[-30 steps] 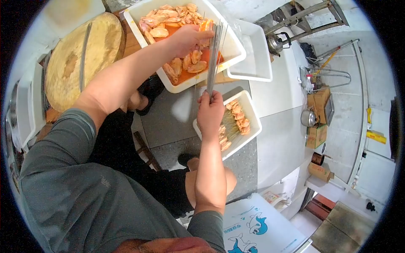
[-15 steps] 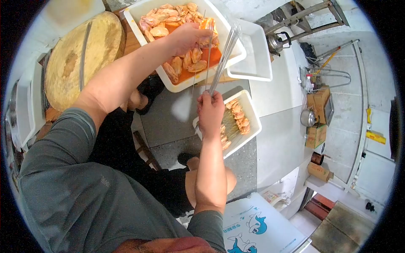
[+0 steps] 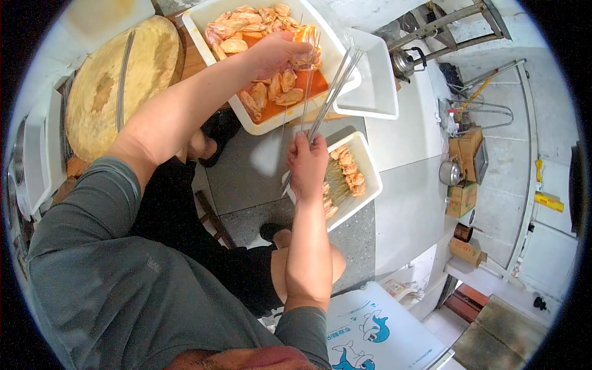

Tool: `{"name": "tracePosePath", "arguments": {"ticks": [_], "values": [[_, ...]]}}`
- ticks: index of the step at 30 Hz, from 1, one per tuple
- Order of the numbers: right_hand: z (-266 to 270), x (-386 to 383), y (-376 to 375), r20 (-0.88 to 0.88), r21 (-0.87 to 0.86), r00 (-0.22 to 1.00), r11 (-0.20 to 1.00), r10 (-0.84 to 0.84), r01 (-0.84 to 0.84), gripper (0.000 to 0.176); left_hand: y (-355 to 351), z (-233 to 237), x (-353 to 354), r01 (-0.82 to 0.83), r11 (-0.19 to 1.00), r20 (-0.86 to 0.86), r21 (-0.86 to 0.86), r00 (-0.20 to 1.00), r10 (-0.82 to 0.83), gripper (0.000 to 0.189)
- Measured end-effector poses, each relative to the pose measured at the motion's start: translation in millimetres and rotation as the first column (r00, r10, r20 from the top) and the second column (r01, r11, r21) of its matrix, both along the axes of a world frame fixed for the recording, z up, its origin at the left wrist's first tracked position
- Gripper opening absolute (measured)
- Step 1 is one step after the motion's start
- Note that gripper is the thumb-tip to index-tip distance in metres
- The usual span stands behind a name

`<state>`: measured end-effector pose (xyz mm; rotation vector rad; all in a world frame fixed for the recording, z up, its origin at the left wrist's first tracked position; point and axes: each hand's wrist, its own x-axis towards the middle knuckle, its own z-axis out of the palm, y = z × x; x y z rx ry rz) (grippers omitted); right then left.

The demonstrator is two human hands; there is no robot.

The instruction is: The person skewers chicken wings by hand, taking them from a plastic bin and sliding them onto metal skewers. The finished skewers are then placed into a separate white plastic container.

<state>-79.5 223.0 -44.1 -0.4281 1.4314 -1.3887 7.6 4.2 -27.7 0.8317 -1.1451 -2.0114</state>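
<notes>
My left hand [image 3: 274, 54] is closed around a chicken wing [image 3: 306, 50] over a white tub [image 3: 275, 125] of raw chicken wings in orange-red marinade. Below it, my right hand [image 3: 308, 161] grips a bundle of thin metal skewers [image 3: 330, 95], which fan upward. One or two separate skewers [image 3: 306, 102] rise from that hand to the wing, where they overlap the left hand's fingers. Close beside my right hand stands a smaller white tray [image 3: 372, 179], holding skewered chicken pieces [image 3: 348, 166] in rows.
A round wooden chopping block [image 3: 92, 92] with metal skewers lying across it is at the left. Beyond the tub sits another white tub [image 3: 379, 92], near a kettle [image 3: 402, 61]. A blue-white lidded box [image 3: 394, 327] is at bottom right. Cardboard boxes [image 3: 464, 198] line the wall.
The skewer bundle in my right hand has tilted further right, and its lower ends now show beside the wrist. My left hand stays on the wing, nearly in place.
</notes>
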Motion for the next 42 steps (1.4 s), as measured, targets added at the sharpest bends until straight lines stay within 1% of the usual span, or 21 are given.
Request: {"name": "tracePosePath", "arguments": {"ticks": [2,3,5,9,12,15,18,21,24,26,29,33,36,39,42], "values": [[6,2,0,0.064,-0.008,0.998,1.0,-0.02,0.021,0.009,-4,-6,0,0.003,0.999,0.042,-0.039,0.999,-0.001,0.018],[3,1,0,0.082,-0.018,0.997,1.0,-0.001,0.003,0.009,-6,-8,0,0.006,0.998,0.064,-0.059,0.998,-0.002,0.019],[-3,-3,2,0.119,-0.039,0.992,0.999,0.037,-0.033,0.008,-9,-14,-2,0.009,0.999,0.048,-0.051,0.999,-0.006,0.019],[-2,0,1,0.086,-0.03,0.996,0.999,0.022,-0.019,0.008,-1,-3,-1,0.003,0.999,0.03,-0.035,1.0,-0.002,0.02],[-4,0,1,0.078,-0.044,0.997,0.999,0.018,-0.015,0.009,-3,-6,-1,-0.002,0.999,0.037,-0.048,0.999,0.004,0.02],[-2,1,1,0.082,-0.052,0.997,0.999,0.003,0.001,0.009,-3,-3,0,-0.017,0.997,0.076,-0.07,0.997,0.023,0.021],[-2,2,1,0.073,-0.065,0.997,0.998,-0.017,0.022,0.01,7,10,2,0.003,0.998,0.03,-0.064,1.0,-0.001,0.024],[-3,1,2,0.072,-0.077,0.997,0.997,-0.016,0.022,0.008,-4,-3,2,0.042,0.992,0.108,-0.117,0.994,-0.029,0.029],[-3,1,3,0.089,-0.075,0.996,0.997,-0.022,0.029,0.007,-7,-8,4,0.086,0.987,0.065,-0.133,0.995,-0.078,0.028],[-3,0,3,0.093,-0.068,0.996,0.997,-0.016,0.022,0.007,-8,-10,3,0.08,0.989,0.077,-0.124,0.995,-0.071,0.029],[-1,0,3,0.068,-0.038,0.997,0.999,-0.025,0.028,0.007,-8,-12,2,0.076,0.991,0.07,-0.113,0.995,-0.069,0.03],[-2,0,2,0.024,-0.045,1.0,0.999,-0.016,0.017,0.007,-7,-9,3,0.087,0.99,0.049,-0.114,0.995,-0.082,0.031],[-2,1,2,0.019,-0.047,1.0,0.999,-0.02,0.021,0.007,-7,-8,3,0.102,0.988,0.028,-0.117,0.995,-0.099,0.03],[-3,2,2,0.046,-0.058,0.999,0.998,-0.014,0.016,0.008,-1,2,2,0.043,0.999,0.001,-0.021,0.999,-0.043,0.017],[-3,2,3,0.075,-0.064,0.997,0.998,0.002,0.003,0.009,-9,-8,2,0.089,0.996,-0.015,-0.026,0.996,-0.09,0.015]]}}
